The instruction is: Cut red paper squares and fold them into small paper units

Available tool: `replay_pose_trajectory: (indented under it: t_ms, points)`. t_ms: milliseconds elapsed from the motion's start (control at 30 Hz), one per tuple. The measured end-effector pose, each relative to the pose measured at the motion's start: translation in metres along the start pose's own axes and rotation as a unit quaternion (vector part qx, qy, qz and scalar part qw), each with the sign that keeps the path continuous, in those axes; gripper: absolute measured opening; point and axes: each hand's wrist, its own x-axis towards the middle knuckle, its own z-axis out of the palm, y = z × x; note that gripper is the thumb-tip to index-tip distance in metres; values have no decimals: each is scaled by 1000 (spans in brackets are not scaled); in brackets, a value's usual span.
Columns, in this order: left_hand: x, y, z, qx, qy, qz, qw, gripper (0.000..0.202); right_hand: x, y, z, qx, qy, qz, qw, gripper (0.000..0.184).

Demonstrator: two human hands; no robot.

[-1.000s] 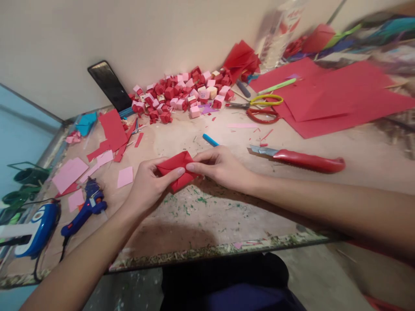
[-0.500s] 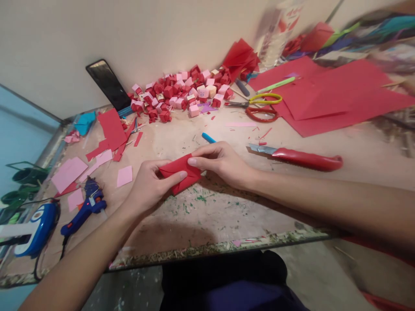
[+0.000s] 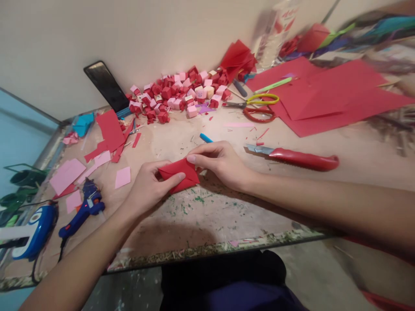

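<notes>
"What's being gripped?"

"The folded red paper. The left hand is pinching its left end, thumb on top; the right hand is pinching its upper right edge."

"Where's it sitting from the red-handled knife?"

"To the left, with the right hand lying between, nearer the knife."

"Its long axis?"

"Seemingly running from hand to hand; fingers are hiding the left end."

"Farther out?"

"A blue stick is lying left of the knife, scissors resting behind it."

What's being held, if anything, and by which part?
Folded red paper: left grip at its left end, thumb on top; right grip at its far edge, toward the right.
</notes>
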Motion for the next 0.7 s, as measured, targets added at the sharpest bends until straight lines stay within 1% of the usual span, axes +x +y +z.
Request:
replay_pose_trajectory:
  t_ms: [100,200,267,367,533,633,700]
  points:
    - [0,1,0,7,7,-4,1000,19,1,0,-1,-14,-19,-12,1000,20]
    - [-1,0,-1,6,8,-13,1000,23,3,-1,-3,-26,-63,3,998,22]
    - [-2,-1,-1,-2,11,-11,1000,25,3,-2,-3,-35,-68,7,997,22]
    - [-1,-2,0,-23,14,-4,1000,26,1,-1,-1,-32,-37,-4,999,19]
    - [2,-3,-2,-86,11,13,996,31,-1,-1,1,11,13,-1,1000,13]
    - [3,1,-3,-82,37,25,996,29,0,-1,1,19,25,3,1000,12]
    - [3,5,-3,-71,60,38,995,25,1,-1,0,16,11,6,1000,11]
